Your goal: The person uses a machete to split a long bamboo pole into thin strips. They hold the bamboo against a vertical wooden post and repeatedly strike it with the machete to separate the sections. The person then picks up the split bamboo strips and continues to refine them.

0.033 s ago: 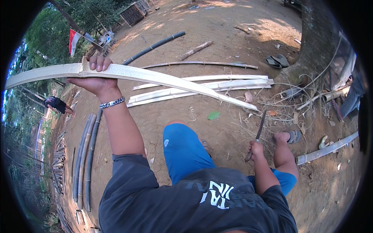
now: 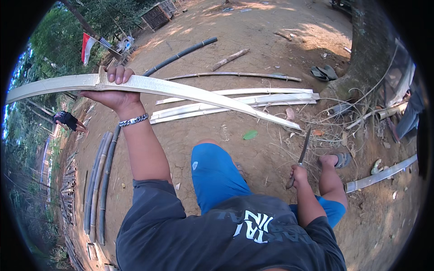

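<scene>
My left hand [image 2: 118, 90] is raised at the left, wrapped around a long pale split bamboo strip [image 2: 181, 88]. The strip runs from the left rim down to the right, and its far end hangs by the ground near the tree. A knot ridge stands up beside my fingers. Low at the right, my right hand [image 2: 298, 175] is closed around the handle of a long, dark-bladed knife [image 2: 305, 145]. Its blade points up, with the tip just below the strip's right end. Beyond the held strip, several pale split bamboo strips [image 2: 280, 98] lie side by side on the ground.
A tree trunk [image 2: 368, 54] rises at the right, with tangled thin fibres [image 2: 334, 122] at its base. Sandals [image 2: 323, 72] lie near it. Uncut bamboo poles [image 2: 100, 180] lie at the left, and another pole [image 2: 181, 55] lies farther off. Another person [image 2: 68, 121] is at the far left.
</scene>
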`<state>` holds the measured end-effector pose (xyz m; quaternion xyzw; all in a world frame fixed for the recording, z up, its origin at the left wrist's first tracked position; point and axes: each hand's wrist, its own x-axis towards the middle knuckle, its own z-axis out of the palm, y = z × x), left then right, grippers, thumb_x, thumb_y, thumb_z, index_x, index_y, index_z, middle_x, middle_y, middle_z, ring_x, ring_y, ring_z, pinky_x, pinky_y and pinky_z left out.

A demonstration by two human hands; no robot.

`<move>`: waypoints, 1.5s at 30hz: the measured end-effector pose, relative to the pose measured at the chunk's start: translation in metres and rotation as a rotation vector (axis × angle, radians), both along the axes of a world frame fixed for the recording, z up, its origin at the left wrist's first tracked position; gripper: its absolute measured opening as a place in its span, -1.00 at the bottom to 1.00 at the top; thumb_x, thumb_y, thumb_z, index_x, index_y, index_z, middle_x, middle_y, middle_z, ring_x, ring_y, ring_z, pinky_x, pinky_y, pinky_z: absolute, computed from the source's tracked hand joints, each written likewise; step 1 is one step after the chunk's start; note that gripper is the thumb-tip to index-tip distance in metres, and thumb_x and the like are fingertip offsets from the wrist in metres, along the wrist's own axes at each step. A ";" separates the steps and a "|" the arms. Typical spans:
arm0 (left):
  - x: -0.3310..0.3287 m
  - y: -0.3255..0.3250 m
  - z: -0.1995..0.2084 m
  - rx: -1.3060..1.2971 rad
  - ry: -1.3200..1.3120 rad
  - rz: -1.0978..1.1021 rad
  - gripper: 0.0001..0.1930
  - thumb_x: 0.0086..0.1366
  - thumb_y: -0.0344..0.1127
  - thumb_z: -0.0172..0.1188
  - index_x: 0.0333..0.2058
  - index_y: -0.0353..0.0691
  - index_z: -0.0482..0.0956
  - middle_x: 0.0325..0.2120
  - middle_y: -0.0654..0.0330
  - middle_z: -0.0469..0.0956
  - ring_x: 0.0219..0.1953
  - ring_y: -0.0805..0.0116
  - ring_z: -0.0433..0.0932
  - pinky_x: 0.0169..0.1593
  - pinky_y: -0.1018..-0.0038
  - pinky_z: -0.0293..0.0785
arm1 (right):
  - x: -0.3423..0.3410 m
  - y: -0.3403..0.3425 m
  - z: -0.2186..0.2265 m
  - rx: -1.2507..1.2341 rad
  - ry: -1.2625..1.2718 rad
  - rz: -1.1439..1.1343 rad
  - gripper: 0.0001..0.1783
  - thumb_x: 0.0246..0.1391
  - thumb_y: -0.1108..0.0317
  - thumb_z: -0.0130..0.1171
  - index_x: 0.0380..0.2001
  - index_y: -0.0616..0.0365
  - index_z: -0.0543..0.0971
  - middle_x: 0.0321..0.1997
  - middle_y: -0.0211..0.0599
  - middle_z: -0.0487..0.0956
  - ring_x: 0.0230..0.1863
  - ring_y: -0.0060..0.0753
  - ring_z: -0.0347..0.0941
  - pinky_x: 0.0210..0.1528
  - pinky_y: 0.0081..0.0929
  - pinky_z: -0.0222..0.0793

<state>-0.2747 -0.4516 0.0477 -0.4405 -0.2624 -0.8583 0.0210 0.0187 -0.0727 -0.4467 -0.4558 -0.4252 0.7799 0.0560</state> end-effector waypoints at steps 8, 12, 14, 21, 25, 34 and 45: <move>0.032 0.021 -0.038 0.127 0.166 -0.114 0.01 -0.06 0.70 -0.08 -0.17 -0.29 0.57 -0.64 0.33 0.24 -0.62 0.51 0.23 -0.50 0.55 0.18 | 0.027 -0.018 0.031 0.152 0.028 0.020 -0.94 0.02 0.47 0.03 -0.50 0.11 0.40 -0.67 -0.39 0.35 -0.69 -0.47 0.30 -0.68 -0.44 0.24; 0.038 0.061 -0.082 0.104 0.150 -0.162 -0.07 0.00 0.60 0.01 -0.14 -0.29 0.58 -0.63 0.34 0.24 -0.60 0.51 0.25 -0.46 0.56 0.19 | 0.027 -0.020 0.030 0.186 0.039 0.074 -0.98 0.02 0.46 0.05 -0.45 0.11 0.42 -0.65 -0.41 0.37 -0.68 -0.49 0.32 -0.66 -0.47 0.27; 0.038 0.083 -0.117 0.132 0.046 -0.051 0.00 -0.02 0.71 -0.17 -0.24 -0.28 0.58 -0.66 0.34 0.25 -0.62 0.51 0.26 -0.49 0.55 0.19 | 0.029 -0.022 0.039 0.203 0.024 0.068 -0.98 0.03 0.46 0.07 -0.43 0.12 0.43 -0.65 -0.42 0.37 -0.68 -0.51 0.32 -0.65 -0.48 0.28; 0.079 0.148 -0.137 0.168 -0.427 0.321 0.07 -0.23 0.87 -0.52 -0.56 -0.13 0.46 -0.76 0.32 0.27 -0.72 0.48 0.25 -0.58 0.56 0.17 | 0.030 -0.049 0.123 0.593 0.053 0.123 -0.75 0.05 0.28 0.25 -0.30 0.21 0.52 -0.55 -0.33 0.52 -0.56 -0.47 0.47 -0.47 -0.44 0.38; 0.089 0.162 -0.143 0.071 -0.357 0.323 0.00 -0.24 0.88 -0.54 -0.66 -0.08 0.33 -0.77 0.31 0.22 -0.71 0.47 0.23 -0.60 0.56 0.18 | 0.020 -0.057 0.169 0.859 0.143 0.184 -0.72 0.06 0.23 0.27 -0.25 0.19 0.53 -0.51 -0.23 0.56 -0.45 -0.32 0.53 -0.33 -0.37 0.43; 0.133 0.159 -0.161 0.031 -0.310 0.489 -0.01 -0.17 0.84 -0.57 -0.60 -0.13 0.26 -0.71 0.28 0.22 -0.65 0.43 0.25 -0.53 0.53 0.27 | -0.024 -0.106 0.275 0.983 0.333 0.407 -0.74 0.04 0.30 0.19 -0.21 0.18 0.54 -0.37 0.08 0.61 -0.27 0.16 0.55 -0.16 -0.12 0.46; 0.146 0.157 -0.202 -0.035 -0.313 0.591 -0.01 -0.15 0.83 -0.60 -0.54 -0.14 0.23 -0.64 0.24 0.23 -0.56 0.34 0.22 -0.41 0.41 0.29 | -0.035 -0.085 0.212 1.061 0.214 0.421 -0.76 -0.02 0.38 0.15 -0.23 0.16 0.53 -0.37 0.06 0.60 -0.25 0.15 0.54 -0.18 -0.10 0.44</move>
